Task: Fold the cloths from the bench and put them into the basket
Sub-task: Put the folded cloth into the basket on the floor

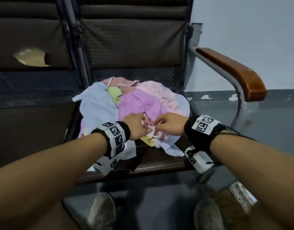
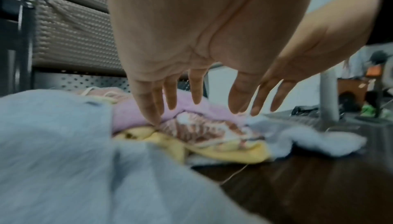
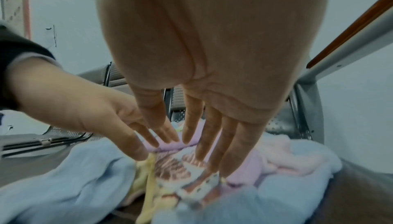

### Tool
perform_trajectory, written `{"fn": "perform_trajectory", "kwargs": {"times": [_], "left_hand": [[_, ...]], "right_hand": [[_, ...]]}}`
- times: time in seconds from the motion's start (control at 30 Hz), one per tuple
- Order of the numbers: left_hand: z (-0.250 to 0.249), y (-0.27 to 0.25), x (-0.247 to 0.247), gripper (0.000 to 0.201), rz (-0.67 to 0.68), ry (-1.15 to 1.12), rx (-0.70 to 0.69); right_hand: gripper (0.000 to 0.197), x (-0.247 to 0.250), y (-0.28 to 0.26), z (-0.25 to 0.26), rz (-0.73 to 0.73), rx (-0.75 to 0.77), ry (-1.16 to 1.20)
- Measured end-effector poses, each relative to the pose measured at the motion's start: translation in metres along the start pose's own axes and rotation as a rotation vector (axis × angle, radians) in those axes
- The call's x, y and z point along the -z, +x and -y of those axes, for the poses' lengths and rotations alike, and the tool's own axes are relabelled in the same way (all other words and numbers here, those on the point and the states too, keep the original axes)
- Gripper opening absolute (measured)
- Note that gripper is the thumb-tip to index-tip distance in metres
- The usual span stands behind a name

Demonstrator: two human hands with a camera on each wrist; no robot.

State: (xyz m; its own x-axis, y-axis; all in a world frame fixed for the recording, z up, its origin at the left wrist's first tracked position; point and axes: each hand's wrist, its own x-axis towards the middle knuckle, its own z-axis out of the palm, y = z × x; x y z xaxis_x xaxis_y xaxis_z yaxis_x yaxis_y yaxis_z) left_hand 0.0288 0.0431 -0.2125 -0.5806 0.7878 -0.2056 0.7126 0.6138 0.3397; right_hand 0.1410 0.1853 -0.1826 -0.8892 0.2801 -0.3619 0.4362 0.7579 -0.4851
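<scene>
A heap of cloths lies on the bench seat (image 1: pixel 159 165): light blue (image 1: pixel 96 105), purple (image 1: pixel 139 103), pale pink (image 1: pixel 161 95), green (image 1: pixel 115 93) and yellow (image 1: pixel 148 141). At the heap's front edge lies a small red-and-white patterned cloth (image 1: pixel 150 128) (image 2: pixel 197 131) (image 3: pixel 176 170). My left hand (image 1: pixel 135 127) (image 2: pixel 176 93) reaches down on its left side, fingers straight, one fingertip touching its edge. My right hand (image 1: pixel 169 125) (image 3: pixel 212 135) comes in from the right, fingers straight, tips on the same cloth. Neither hand grips anything.
A brown wooden armrest (image 1: pixel 232 72) on a grey metal frame rises at the right. The dark padded backrest (image 1: pixel 133 39) stands behind the heap. A woven brown basket (image 1: pixel 232 205) shows partly on the floor under my right forearm. My shoes (image 1: pixel 103 211) stand below the seat's front.
</scene>
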Motion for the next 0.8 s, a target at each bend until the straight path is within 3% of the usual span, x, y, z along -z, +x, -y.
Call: {"fn": "perform_trajectory", "kwargs": {"times": [0.13,0.23,0.33,0.4,0.5,0.7,0.73,0.8], "left_hand": [[0.021,0.013,-0.015,0.084,-0.053,0.079,0.022],[0.022,0.031,-0.012,0.063,-0.124,0.132,0.115],[0.024,0.047,-0.007,0.042,-0.134,0.236,0.287],[0.027,0.055,-0.005,0.033,-0.192,0.292,0.314],[0.026,0.059,-0.002,0.024,-0.284,0.188,0.227],[-0.003,0.036,0.013,0.034,-0.404,-0.335,-0.128],[-0.010,0.030,0.017,0.034,-0.419,-0.399,-0.184],[-0.021,0.021,0.023,0.032,-0.440,-0.513,-0.255]], "right_hand": [[0.045,-0.028,0.002,-0.011,-0.016,0.012,-0.079],[0.043,-0.031,0.009,-0.019,-0.083,0.028,-0.061],[0.053,-0.029,0.024,-0.028,-0.126,-0.006,-0.067],[0.057,-0.026,0.034,-0.035,-0.139,-0.033,-0.073],[0.061,-0.017,0.048,-0.043,-0.187,-0.053,-0.089],[0.092,-0.001,0.060,-0.036,-0.344,0.103,0.060],[0.087,0.000,0.061,-0.034,-0.332,0.130,0.062],[0.051,0.000,0.062,-0.028,-0.305,0.180,0.016]]}}
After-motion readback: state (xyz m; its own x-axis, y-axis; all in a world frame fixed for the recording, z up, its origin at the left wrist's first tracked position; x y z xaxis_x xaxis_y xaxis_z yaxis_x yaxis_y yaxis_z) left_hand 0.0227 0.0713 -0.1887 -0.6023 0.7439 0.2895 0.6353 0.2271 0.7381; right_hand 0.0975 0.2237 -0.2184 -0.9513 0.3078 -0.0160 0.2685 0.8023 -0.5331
